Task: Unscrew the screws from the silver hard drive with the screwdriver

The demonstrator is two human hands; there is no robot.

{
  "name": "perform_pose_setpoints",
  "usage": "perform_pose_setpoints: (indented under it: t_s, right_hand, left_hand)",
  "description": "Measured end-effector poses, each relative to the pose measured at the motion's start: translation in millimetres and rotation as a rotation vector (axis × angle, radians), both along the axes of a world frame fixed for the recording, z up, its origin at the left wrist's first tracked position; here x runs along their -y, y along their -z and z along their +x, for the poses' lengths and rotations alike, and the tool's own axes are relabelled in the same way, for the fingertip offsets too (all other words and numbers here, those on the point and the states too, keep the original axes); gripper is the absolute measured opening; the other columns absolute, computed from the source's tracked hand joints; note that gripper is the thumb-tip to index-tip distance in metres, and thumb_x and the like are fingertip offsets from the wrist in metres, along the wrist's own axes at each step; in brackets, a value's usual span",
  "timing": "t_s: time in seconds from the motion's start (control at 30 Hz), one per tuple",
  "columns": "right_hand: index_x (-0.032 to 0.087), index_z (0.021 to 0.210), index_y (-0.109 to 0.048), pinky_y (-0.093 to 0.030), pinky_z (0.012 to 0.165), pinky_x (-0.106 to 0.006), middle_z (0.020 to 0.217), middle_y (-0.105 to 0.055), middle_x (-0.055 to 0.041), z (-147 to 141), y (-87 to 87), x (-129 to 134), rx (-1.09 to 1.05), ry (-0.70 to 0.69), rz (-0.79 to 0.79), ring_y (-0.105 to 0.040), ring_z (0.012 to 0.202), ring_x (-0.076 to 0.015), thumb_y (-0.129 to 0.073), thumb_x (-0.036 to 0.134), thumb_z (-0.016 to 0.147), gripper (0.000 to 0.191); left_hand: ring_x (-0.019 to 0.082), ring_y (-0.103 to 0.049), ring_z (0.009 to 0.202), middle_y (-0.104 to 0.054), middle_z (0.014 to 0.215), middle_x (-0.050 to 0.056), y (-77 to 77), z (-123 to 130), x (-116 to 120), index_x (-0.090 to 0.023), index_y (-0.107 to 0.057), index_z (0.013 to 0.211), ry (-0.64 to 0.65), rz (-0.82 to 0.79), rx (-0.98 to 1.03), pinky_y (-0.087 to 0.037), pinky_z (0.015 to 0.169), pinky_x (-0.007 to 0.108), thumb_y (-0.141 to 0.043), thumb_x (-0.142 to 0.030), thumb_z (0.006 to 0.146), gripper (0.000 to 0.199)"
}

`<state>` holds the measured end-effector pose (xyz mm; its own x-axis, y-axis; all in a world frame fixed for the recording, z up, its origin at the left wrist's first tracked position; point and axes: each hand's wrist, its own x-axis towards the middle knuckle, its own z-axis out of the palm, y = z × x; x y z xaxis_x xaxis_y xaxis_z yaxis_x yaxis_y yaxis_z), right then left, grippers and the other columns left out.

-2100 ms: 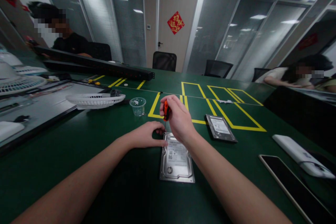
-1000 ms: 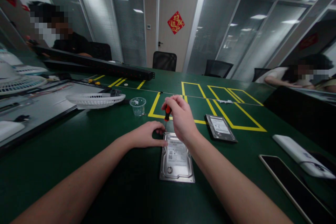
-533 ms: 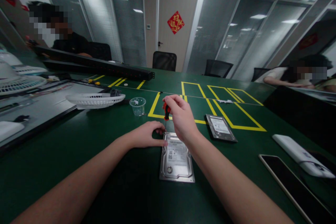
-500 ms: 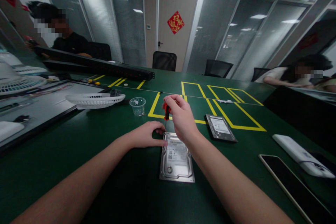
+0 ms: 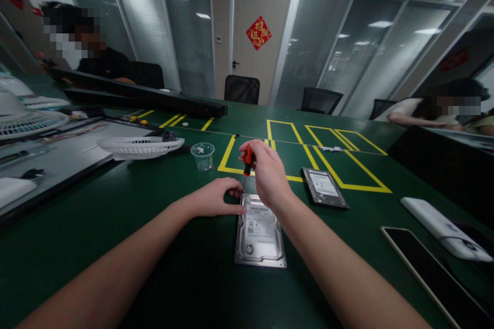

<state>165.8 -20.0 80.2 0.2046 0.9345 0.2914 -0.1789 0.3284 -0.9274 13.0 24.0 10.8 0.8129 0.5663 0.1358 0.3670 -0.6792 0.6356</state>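
A silver hard drive (image 5: 261, 239) lies flat on the green table, its label facing up. My left hand (image 5: 216, 197) grips its far left corner, thumb on the near side and curled fingers at the far edge. In my right hand (image 5: 268, 167) is a screwdriver (image 5: 249, 160) with a red and black handle, held between thumb and fingers. Its thin shaft points down to the drive's far left corner. Whether the tip sits in a screw is too small to tell. A second hard drive (image 5: 324, 187) rests to the right.
A clear plastic cup (image 5: 203, 157) with small bits inside stands left of my hands, beside a white fan grille (image 5: 141, 147). To the right are a phone (image 5: 428, 272) and a white device (image 5: 443, 229). Yellow tape (image 5: 366, 188) marks the table. Two people sit across it.
The screwdriver's handle has tilted slightly to the right, and my right hand's fingers have shifted around it. My left hand and the hard drive have stayed in place.
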Motion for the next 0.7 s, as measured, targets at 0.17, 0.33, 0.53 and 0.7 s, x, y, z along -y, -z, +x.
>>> perform_pose_setpoints:
  t_s: [0.17, 0.33, 0.53, 0.7]
  right_hand:
    - [0.023, 0.079, -0.059, -0.034, 0.055, -0.027, 0.065, -0.055, 0.0038, -4.8, 2.5, 1.6, -0.104, -0.102, 0.006, -0.049, 0.058, -0.0115, -0.051, 0.034, 0.09, 0.017]
    - [0.023, 0.082, -0.055, -0.032, 0.055, -0.027, 0.068, -0.054, 0.0038, -4.7, 9.7, -0.6, -0.07, -0.175, 0.037, -0.045, 0.058, -0.0107, -0.049, 0.046, 0.095, 0.027]
    - [0.025, 0.087, -0.048, -0.033, 0.058, -0.028, 0.071, -0.052, 0.0054, -4.2, 14.2, -0.2, 0.059, -0.162, 0.067, -0.043, 0.059, -0.0108, -0.06, 0.056, 0.091, 0.033]
    - [0.025, 0.086, -0.051, -0.036, 0.059, -0.029, 0.07, -0.055, 0.0035, -0.5, 13.4, -1.7, 0.081, -0.102, 0.025, -0.051, 0.067, -0.0138, -0.063, 0.056, 0.088, 0.033]
  left_hand:
    - [0.022, -0.062, 0.088, -0.067, 0.097, 0.005, 2.5, -0.3, -0.8, -0.017, -0.067, 0.103, 0.003, 0.003, 0.016, -0.05, 0.078, 0.032, -0.079, -0.054, 0.077, 0.047]
    - [0.022, -0.062, 0.087, -0.067, 0.096, 0.005, 3.3, 0.0, -0.6, -0.016, -0.067, 0.102, 0.018, 0.007, 0.028, -0.05, 0.076, 0.032, -0.079, -0.052, 0.078, 0.044]
    - [0.023, -0.063, 0.088, -0.069, 0.101, 0.007, 2.3, 0.3, 0.8, -0.016, -0.068, 0.111, 0.001, 0.006, 0.022, -0.049, 0.076, 0.033, -0.079, -0.051, 0.077, 0.049]
    - [0.023, -0.064, 0.087, -0.07, 0.099, 0.007, 1.4, 0.9, 0.8, -0.015, -0.069, 0.11, 0.004, 0.01, 0.031, -0.049, 0.075, 0.033, -0.08, -0.05, 0.077, 0.049]
